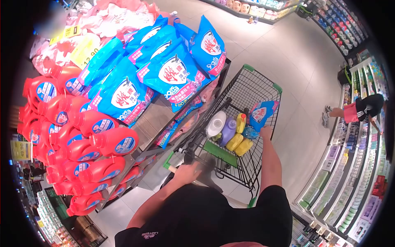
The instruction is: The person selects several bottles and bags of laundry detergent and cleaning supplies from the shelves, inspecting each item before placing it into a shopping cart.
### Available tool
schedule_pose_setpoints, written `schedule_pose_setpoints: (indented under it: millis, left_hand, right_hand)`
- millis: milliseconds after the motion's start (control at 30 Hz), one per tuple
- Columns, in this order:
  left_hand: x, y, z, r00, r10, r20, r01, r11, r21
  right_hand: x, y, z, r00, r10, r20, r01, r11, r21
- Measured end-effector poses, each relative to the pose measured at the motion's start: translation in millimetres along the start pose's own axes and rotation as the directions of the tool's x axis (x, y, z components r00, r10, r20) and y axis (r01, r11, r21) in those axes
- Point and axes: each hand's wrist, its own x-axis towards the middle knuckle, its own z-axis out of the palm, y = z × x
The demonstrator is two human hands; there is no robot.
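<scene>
My right hand [266, 131] reaches into the shopping cart [246, 175] and is closed at the lower edge of a blue bag of laundry powder [263, 113]. The bag is tilted against the cart's far right side. Nearby in the cart are a white bottle [215, 124], a purple bottle [230, 128], a yellow bottle [240, 122], two yellow packs [239, 145] and a clear blue item [250, 132]. My left hand [187, 173] is wrapped around the cart's handle, close to its green end [168, 160]; its fingertips are partly hidden.
Left of the cart stands a display with several blue powder bags [175, 74], red detergent bottles [113, 140] and pink packs [119, 18]. Stocked shelves [354, 136] line the right side, where another person [362, 109] stands. Tiled floor [298, 99] lies between.
</scene>
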Motion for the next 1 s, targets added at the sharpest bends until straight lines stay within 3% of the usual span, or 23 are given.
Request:
schedule_pose_setpoints:
  millis: [67,233,267,300,333,367,400,467,500,533,600,633,700,900,1000]
  left_hand:
    - [2,1,-1,0.999,0.034,0.009,-0.034,0.999,-0.001]
    - [20,5,-1,0.996,0.042,0.084,-0.041,0.999,-0.010]
    - [22,9,-4,0.996,0.015,0.089,-0.014,1.000,-0.011]
    - [26,12,-9,0.998,0.020,0.064,-0.018,1.000,-0.021]
    - [28,16,-15,0.999,0.021,0.039,-0.020,0.999,-0.032]
    - [29,19,-18,1.000,0.023,0.010,-0.022,0.999,-0.044]
    - [32,13,-11,0.996,0.061,-0.064,-0.067,0.994,-0.088]
    - [34,24,-25,0.987,-0.005,-0.159,-0.035,0.967,-0.252]
    - [38,26,-33,0.978,-0.039,-0.204,-0.031,0.945,-0.327]
    - [43,21,-33,0.944,0.021,-0.330,-0.118,0.954,-0.276]
    - [58,1,-35,0.822,0.165,-0.546,-0.272,0.955,-0.121]
    - [60,-4,-43,0.846,0.170,-0.505,-0.241,0.967,-0.078]
    - [62,-12,-54,0.785,0.260,-0.563,-0.291,0.956,0.036]
    - [83,-26,-30,0.883,0.210,-0.419,-0.192,0.978,0.086]
    - [99,-19,-29,0.885,0.191,-0.424,-0.188,0.981,0.050]
  right_hand:
    - [-21,19,14,0.993,-0.051,-0.107,0.067,0.986,0.153]
    - [-155,23,-39,0.963,-0.214,-0.164,0.264,0.874,0.409]
    - [-211,3,-80,0.952,-0.252,-0.176,0.300,0.886,0.354]
    - [-248,2,-93,0.975,-0.195,-0.107,0.219,0.927,0.306]
    - [-286,-4,-101,0.964,-0.194,-0.182,0.242,0.923,0.298]
    - [-325,-11,-113,0.979,-0.154,-0.135,0.186,0.943,0.275]
    - [-356,-15,-115,0.959,-0.209,-0.193,0.248,0.947,0.205]
    - [-406,-23,-105,0.882,-0.262,-0.391,0.305,0.951,0.049]
    - [-421,-24,-97,0.889,-0.234,-0.393,0.264,0.964,0.023]
    - [-435,-24,-91,0.896,-0.202,-0.395,0.218,0.976,-0.003]
    - [-434,-29,-84,0.884,-0.170,-0.435,0.182,0.983,-0.016]
    - [-432,-31,-85,0.870,-0.166,-0.465,0.186,0.983,-0.003]
    - [-429,-36,-83,0.864,-0.138,-0.484,0.180,0.983,0.041]
    - [-407,-31,-90,0.853,-0.156,-0.499,0.218,0.974,0.067]
    - [-387,-24,-91,0.825,-0.205,-0.527,0.261,0.965,0.033]
